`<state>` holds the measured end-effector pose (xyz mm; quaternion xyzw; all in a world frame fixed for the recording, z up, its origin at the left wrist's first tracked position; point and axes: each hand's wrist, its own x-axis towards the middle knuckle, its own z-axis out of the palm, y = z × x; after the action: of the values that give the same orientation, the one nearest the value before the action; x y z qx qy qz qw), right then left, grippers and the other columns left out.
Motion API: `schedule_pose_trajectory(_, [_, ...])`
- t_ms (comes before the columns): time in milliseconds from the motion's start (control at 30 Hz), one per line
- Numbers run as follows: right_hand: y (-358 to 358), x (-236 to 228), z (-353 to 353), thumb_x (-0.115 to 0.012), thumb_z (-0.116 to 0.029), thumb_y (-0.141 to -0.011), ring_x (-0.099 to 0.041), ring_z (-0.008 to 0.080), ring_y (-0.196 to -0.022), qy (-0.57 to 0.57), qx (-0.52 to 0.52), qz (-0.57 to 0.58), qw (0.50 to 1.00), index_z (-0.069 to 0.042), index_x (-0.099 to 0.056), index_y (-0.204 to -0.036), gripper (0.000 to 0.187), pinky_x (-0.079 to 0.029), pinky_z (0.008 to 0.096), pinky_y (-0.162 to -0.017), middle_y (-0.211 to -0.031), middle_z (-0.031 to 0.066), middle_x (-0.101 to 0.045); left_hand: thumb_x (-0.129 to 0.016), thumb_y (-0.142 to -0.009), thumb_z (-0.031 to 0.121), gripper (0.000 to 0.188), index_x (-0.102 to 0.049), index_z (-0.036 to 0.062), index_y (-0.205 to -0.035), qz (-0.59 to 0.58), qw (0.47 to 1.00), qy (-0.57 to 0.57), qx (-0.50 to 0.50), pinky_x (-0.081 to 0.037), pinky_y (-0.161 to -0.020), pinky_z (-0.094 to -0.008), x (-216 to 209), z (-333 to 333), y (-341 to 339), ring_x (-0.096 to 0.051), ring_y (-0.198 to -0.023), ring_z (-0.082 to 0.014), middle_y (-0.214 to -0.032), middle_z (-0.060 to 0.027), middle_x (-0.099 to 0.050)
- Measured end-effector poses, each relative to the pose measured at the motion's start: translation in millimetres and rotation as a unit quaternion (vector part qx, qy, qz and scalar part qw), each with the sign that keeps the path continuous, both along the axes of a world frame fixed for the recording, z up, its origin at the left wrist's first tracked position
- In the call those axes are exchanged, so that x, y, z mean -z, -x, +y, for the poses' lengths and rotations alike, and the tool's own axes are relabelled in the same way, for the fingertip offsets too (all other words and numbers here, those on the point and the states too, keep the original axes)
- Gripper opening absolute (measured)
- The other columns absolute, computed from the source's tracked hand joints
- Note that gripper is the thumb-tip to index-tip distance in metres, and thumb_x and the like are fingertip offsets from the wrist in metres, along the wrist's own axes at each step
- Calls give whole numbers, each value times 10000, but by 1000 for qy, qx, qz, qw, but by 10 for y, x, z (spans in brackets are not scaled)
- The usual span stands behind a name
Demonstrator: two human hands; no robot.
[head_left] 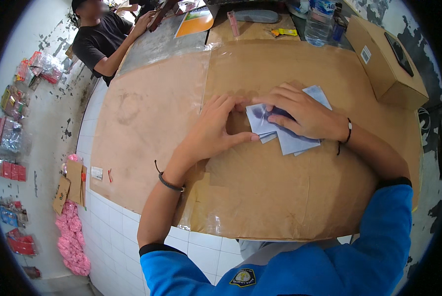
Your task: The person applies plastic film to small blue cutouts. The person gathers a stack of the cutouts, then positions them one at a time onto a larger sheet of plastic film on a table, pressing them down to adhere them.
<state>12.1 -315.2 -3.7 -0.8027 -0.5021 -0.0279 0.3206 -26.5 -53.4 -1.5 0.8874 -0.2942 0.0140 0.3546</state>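
Pale blue folded paper point(298, 141) lies on the brown cardboard-covered table, in overlapping pieces with pointed corners. My right hand point(305, 111) rests on top of it, fingers bent and thumb against the paper, covering its middle. A darker blue patch shows beside that thumb. At the paper's left edge is my left hand point(213, 126), its thumb spread well away from its fingers. The left thumb tip touches a lower left corner, while the fingertips reach toward the upper left corner. How the layers lie under my right hand is hidden.
A cardboard box point(386, 61) with a phone point(399, 54) on it stands at the right. Behind are a water bottle point(320, 22), yellow packet point(286, 32) and pink tube point(233, 23). A person point(100, 39) is at the far left. Pink bundles point(72, 237) lie on the floor.
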Motion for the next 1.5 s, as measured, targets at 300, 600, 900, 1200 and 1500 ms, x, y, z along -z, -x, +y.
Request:
schedule_pose_trajectory(300, [-19, 35, -26, -722, -98, -886, -565, 286, -1022, -25, -15, 4, 1000, -80, -668, -963, 95, -470, 395, -887, -1041, 89, -559, -554, -199, 1028, 1824, 99, 111, -1634, 115, 917, 364, 114, -165, -1220, -561, 131, -2, -33, -209, -1508, -377, -1627, -240, -204])
schedule_pose_trajectory(600, [-4, 12, -14, -726, -84, -870, -570, 287, -1005, -26, -12, 17, 999, -84, -665, -950, 100, -473, 394, -877, -1022, 90, -557, -647, -292, 999, 1506, -214, 252, -1527, 104, 882, 424, 178, -303, -1090, -497, -66, 46, 36, -351, -1393, -304, -1556, -225, -326])
schedule_pose_trajectory(900, [-30, 49, -44, -730, -75, -865, -578, 287, -1010, -31, -9, 15, 999, -74, -676, -953, 103, -472, 387, -877, -1029, 89, -569, -989, -560, 360, 477, -553, 187, -649, 85, 848, 418, 314, -424, -680, -306, -378, 86, 192, -524, -681, -149, -652, 93, -608])
schedule_pose_trajectory(1200, [-25, 54, -27, -723, -68, -856, -565, 278, -1025, -25, -1, 21, 999, -70, -675, -951, 107, -459, 392, -895, -1020, 86, -555, -995, -568, 328, 459, -568, 169, -623, -61, 910, 332, 240, -421, -641, -304, -456, 108, 251, -555, -620, -143, -638, 52, -603])
schedule_pose_trajectory(1500, [-48, 41, -36, -713, -69, -862, -554, 280, -1002, -14, -7, 22, 1000, -65, -671, -955, 102, -446, 394, -887, -997, 84, -544, -992, -545, 310, 457, -566, 165, -629, -87, 936, 259, 220, -407, -633, -287, -494, 91, 254, -571, -634, -155, -637, 49, -594])
